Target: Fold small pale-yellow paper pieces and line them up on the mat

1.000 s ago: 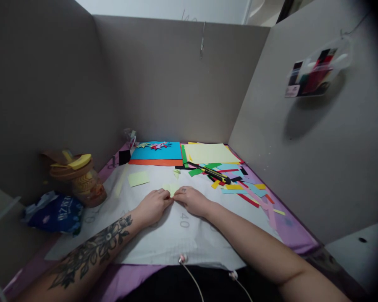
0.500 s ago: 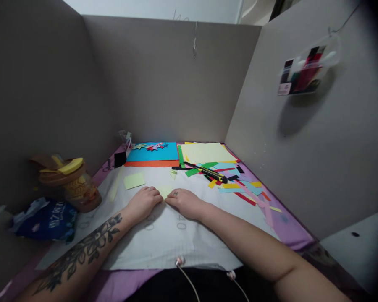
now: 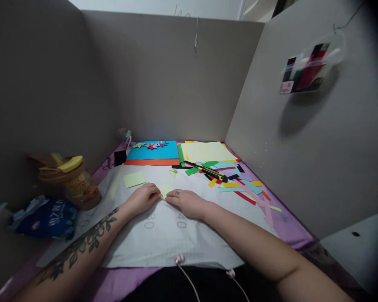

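A small pale yellow paper (image 3: 165, 189) lies on the white sheet (image 3: 129, 247) between my hands. My left hand (image 3: 144, 198) has its fingers pinched on the paper's near left edge. From the other side my right hand (image 3: 186, 203) rests on the sheet, fingers pressed together on the paper's near right edge. The two sets of fingertips are close, with a narrow gap between them. Another pale yellow square (image 3: 134, 179) lies flat beyond my left hand, touched by neither hand.
Loose coloured strips (image 3: 239, 188) and a yellow-black cutter knife (image 3: 212, 172) lie at the right. Behind are a blue sheet (image 3: 154, 153) with paper stars and a pale yellow sheet (image 3: 204, 152). A lidded cup (image 3: 82, 188) and blue packet (image 3: 47, 218) stand left.
My left hand's fingers have shifted slightly back and are more bent, so more of the small paper shows. My right hand has hardly moved. The view has tilted slightly.
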`<state>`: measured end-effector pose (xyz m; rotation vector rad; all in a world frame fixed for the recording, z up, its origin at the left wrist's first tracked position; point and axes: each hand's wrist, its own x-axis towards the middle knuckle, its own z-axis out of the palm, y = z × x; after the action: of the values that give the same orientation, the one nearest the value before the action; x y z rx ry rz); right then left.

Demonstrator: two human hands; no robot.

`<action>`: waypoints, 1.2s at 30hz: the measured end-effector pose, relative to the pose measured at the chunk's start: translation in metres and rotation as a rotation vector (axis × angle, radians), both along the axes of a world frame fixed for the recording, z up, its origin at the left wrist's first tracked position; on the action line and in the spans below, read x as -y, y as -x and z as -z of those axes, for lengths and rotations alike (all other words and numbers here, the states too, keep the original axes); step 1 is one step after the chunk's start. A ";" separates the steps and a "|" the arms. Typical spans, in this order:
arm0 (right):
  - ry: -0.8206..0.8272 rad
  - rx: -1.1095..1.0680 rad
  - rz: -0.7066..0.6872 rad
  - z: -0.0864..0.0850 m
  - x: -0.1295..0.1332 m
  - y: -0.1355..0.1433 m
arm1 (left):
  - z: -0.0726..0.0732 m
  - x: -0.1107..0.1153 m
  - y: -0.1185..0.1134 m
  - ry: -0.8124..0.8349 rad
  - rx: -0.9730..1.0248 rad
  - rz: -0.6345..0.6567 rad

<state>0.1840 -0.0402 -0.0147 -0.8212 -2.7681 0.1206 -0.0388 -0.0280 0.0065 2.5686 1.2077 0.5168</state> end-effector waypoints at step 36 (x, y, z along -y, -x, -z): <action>0.065 -0.098 -0.012 0.005 -0.001 0.000 | 0.005 -0.014 -0.020 0.089 -0.114 -0.222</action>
<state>0.1836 -0.0396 -0.0193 -0.7926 -2.6896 0.2482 -0.0193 -0.0136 0.0019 2.4323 1.5300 0.3545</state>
